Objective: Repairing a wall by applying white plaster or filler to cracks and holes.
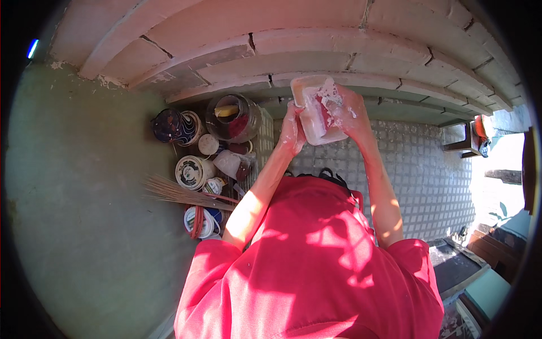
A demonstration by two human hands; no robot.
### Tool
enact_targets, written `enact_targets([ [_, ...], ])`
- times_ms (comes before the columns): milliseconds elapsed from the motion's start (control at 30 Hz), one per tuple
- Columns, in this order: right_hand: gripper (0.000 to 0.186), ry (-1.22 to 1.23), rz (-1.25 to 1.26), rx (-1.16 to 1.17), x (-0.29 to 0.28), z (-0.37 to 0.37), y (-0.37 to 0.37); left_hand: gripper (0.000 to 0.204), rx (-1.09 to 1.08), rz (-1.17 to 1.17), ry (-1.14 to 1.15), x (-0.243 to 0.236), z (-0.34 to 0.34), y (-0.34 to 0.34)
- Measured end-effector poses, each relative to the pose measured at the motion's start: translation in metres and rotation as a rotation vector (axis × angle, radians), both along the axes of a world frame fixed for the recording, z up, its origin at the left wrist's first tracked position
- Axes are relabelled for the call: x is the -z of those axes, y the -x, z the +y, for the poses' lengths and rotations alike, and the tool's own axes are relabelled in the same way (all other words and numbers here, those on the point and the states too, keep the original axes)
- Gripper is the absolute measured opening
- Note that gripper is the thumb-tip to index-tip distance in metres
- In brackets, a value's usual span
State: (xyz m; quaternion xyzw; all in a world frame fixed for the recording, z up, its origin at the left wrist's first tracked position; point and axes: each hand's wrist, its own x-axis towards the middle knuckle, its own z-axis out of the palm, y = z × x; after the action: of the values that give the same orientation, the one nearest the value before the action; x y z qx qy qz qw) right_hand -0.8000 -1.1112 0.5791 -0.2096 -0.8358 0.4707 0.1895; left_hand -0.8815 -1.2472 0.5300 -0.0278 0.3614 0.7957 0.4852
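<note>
A clear plastic tub (311, 134) is held up in front of me, tilted, with lumpy white and pinkish paste inside and smeared on its walls. My left hand (292, 131) grips the tub's left side, its fingers closed round the edge and dusted white. Over the right part of the tub, my right hand (352, 112) is closed and touches the paste (329, 97). A greyish lump shows by its fingers. Whether that is a tool or just paste I cannot tell, since the fingertips are hidden.
At left stand paint buckets (192, 173), a large clear container (248, 113) and a bundle of thin sticks (179, 191). A wall with ledges (316, 45) curves across the far side. Tiled floor (420, 169) lies right, with a wooden stool (467, 142) beyond.
</note>
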Motion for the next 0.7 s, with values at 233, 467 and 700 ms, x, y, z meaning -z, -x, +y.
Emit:
enact_targets([
  [233,0.030,0.178,0.072,0.000,0.002,0.003,0.003,0.046,-0.056,-0.005,0.023,0.007,0.000,0.004],
  [467,0.031,0.055,0.030,0.022,-0.016,-0.003,0.008,0.046,-0.014,-0.081,-0.039,0.001,-0.001,0.018],
  [700,0.031,-0.013,-0.023,-0.019,-0.015,-0.027,0.032,0.045,-0.017,0.004,-0.019,0.001,-0.010,0.027],
])
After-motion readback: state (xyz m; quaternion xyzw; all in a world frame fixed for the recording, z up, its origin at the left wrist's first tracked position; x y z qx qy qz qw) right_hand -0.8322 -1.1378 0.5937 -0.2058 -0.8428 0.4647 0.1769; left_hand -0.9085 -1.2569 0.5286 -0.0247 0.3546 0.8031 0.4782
